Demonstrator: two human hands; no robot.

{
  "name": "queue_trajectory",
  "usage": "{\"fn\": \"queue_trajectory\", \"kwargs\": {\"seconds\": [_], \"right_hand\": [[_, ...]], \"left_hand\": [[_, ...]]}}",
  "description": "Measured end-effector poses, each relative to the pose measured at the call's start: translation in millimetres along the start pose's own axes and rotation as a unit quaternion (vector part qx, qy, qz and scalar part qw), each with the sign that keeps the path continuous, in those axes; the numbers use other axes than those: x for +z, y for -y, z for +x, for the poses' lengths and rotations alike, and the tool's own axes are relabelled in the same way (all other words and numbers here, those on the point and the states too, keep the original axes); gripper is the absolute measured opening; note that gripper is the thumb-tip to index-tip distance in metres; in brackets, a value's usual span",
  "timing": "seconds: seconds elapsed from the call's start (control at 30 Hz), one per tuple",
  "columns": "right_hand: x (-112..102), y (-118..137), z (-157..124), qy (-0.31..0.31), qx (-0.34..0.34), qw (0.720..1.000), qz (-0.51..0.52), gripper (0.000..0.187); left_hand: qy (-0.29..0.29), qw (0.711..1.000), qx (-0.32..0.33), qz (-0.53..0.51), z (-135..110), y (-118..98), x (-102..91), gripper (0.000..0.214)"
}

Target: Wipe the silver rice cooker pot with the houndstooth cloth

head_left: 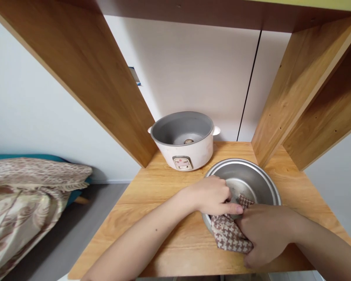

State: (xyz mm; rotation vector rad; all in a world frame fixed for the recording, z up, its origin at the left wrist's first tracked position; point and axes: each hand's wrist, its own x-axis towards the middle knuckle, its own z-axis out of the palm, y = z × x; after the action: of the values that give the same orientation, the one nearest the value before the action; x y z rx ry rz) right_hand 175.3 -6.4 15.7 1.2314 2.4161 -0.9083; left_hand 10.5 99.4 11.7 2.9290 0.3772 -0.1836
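On the wooden shelf [169, 234], just in front of the white rice cooker body [183, 141], a steel inner pot [251, 177] is held at its near rim by both hands. The left hand [212, 195] is curled over the rim with the thumb pressed on a brown houndstooth cloth [229, 234]; the right hand [266, 232] is closed around the same cloth, which is draped over the pot's edge. The pot could be tipped or slid toward the shelf's front edge if the cloth were dragged hard, since it appears to be steadied at one side only. Its metal looks dull grey, with ringed steps below the rim.
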Motion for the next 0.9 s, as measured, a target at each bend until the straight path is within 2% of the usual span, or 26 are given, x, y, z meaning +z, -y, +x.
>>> {"fn": "queue_trajectory", "kwargs": {"seconds": [0.17, 0.33, 0.47, 0.7, 0.77, 0.9], "right_hand": [[0.3, -0.9, 2.3, 0.016, 0.009, 1.0, 0.009, 0.03], [1.3, -2.0, 3.9, -0.017, -0.003, 0.999, 0.03, 0.028], [0.3, -1.9, 4.5, -0.012, -0.02, 1.0, 0.019, 0.027], [3.8, -3.7, 3.5, -0.091, -0.06, 0.994, -0.012, 0.031], [3.5, -3.8, 3.7, -0.076, -0.041, 0.996, 0.001, 0.031], [-1.4, -2.6, 5.1, 0.018, 0.024, 0.999, 0.04, 0.034]], "left_hand": [[-0.018, 1.0, -0.001, 0.023, 0.0, -1.3, 0.0, 0.07], [0.009, 0.999, -0.028, 0.024, -4.7, -15.5, 4.1, 0.079], [0.031, 0.999, -0.027, -0.008, -8.7, -24.1, 4.5, 0.078], [0.037, 0.998, -0.024, -0.04, -7.0, -24.5, 3.4, 0.071], [0.035, 0.998, -0.024, -0.046, -6.2, -24.3, 4.3, 0.072], [0.042, 0.998, -0.034, -0.039, -6.3, -24.3, 6.8, 0.077]]}}
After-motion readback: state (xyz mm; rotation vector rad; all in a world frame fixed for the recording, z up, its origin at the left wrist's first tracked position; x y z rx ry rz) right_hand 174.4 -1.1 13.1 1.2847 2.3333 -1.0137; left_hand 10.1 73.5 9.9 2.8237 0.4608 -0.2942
